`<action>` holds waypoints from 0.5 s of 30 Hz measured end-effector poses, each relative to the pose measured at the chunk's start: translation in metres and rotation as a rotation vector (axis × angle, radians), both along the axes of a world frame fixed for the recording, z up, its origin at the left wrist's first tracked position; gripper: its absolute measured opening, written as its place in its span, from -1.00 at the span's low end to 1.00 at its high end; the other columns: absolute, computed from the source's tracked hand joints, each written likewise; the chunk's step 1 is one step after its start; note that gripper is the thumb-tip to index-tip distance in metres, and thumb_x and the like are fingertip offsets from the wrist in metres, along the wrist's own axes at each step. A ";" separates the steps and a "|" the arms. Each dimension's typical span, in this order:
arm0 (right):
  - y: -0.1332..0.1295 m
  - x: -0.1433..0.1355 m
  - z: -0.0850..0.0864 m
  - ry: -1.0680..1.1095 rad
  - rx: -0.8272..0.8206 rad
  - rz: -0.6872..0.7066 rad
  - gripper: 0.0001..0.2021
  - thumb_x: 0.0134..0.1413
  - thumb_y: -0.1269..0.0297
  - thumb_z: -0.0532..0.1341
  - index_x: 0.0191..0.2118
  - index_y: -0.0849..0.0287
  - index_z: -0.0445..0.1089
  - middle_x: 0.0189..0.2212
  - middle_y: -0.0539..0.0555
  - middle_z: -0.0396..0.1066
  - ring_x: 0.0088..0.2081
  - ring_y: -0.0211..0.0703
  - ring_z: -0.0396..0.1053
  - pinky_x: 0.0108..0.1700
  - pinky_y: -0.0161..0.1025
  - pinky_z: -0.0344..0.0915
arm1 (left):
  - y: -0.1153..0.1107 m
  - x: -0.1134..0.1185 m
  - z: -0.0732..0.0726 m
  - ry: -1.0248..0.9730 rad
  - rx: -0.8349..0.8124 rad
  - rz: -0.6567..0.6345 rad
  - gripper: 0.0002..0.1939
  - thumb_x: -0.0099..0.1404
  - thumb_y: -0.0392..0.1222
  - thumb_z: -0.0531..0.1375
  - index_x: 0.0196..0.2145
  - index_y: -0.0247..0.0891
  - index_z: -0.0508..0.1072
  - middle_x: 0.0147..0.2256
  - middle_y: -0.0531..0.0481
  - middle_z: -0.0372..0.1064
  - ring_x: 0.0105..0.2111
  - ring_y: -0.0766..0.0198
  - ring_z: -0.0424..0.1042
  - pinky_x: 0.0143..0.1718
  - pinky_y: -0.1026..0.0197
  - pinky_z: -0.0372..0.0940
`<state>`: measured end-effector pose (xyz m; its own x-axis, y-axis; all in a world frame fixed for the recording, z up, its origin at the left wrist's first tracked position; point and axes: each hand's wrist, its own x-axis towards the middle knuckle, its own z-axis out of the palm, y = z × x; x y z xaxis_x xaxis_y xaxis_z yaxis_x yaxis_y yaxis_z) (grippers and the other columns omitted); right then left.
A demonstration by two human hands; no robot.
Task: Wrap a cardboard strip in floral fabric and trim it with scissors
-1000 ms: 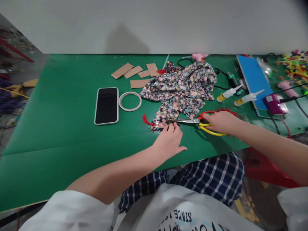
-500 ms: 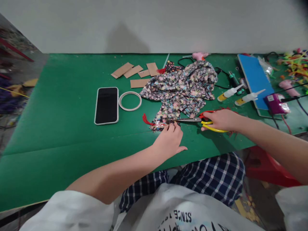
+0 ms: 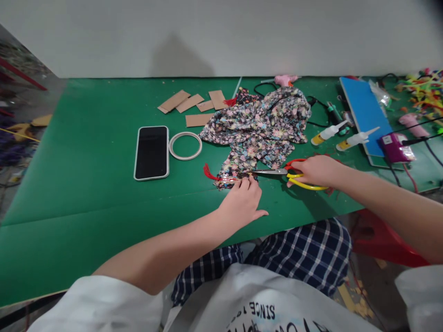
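My right hand grips scissors with red and yellow handles, blades pointing left along the near edge of a dark floral cloth. My left hand lies flat on the green table, its fingertips pressing down the cloth's near corner beside a red tassel. The scissor tips reach the cloth just beyond my left fingers.
A black phone and a white ring lie left of the cloth. Cardboard strips sit behind them. Two glue bottles, a blue board, a purple device, a pink glue gun and cables crowd the right.
The scissor handles have drawn closer together in my right hand. My left hand has stayed pressed on the cloth corner.
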<state>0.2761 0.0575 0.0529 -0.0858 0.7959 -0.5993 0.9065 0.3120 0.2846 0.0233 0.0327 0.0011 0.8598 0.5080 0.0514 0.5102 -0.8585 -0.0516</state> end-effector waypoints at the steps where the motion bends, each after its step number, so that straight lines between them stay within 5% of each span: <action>1: 0.000 -0.001 0.003 -0.012 0.018 -0.006 -0.47 0.01 -0.17 -0.05 -0.17 0.19 0.33 -0.48 0.29 0.44 -0.44 0.10 0.38 -0.48 -0.22 0.04 | 0.000 0.000 0.000 0.000 0.001 0.000 -0.22 0.22 0.29 -0.09 0.06 -0.52 0.24 0.06 -0.36 0.19 0.01 -0.03 0.20 0.02 0.09 0.11; 7: -0.003 -0.006 0.016 -0.074 0.171 0.100 -0.46 0.04 -0.14 -0.04 -0.19 0.28 0.32 -0.54 0.32 0.40 -0.48 0.07 0.37 -0.48 -0.22 -0.03 | 0.000 0.000 0.001 0.005 -0.007 0.001 -0.22 0.22 0.28 -0.09 0.06 -0.53 0.24 0.07 -0.38 0.18 0.00 -0.03 0.21 0.01 0.09 0.11; 15: -0.011 -0.002 0.001 -0.073 0.288 0.146 -0.21 -0.19 -0.41 -0.07 -0.17 0.30 0.28 -0.48 0.28 0.42 -0.45 0.05 0.38 -0.56 -0.30 -0.11 | 0.000 0.000 0.000 -0.006 0.000 -0.011 -0.22 0.22 0.28 -0.09 0.04 -0.54 0.25 0.06 -0.37 0.20 0.00 -0.04 0.21 0.00 0.08 0.12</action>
<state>0.2739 0.0462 0.0543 -0.1764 0.9162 -0.3599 0.8323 0.3340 0.4425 0.0229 0.0328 0.0015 0.8649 0.4987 0.0570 0.5014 -0.8639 -0.0483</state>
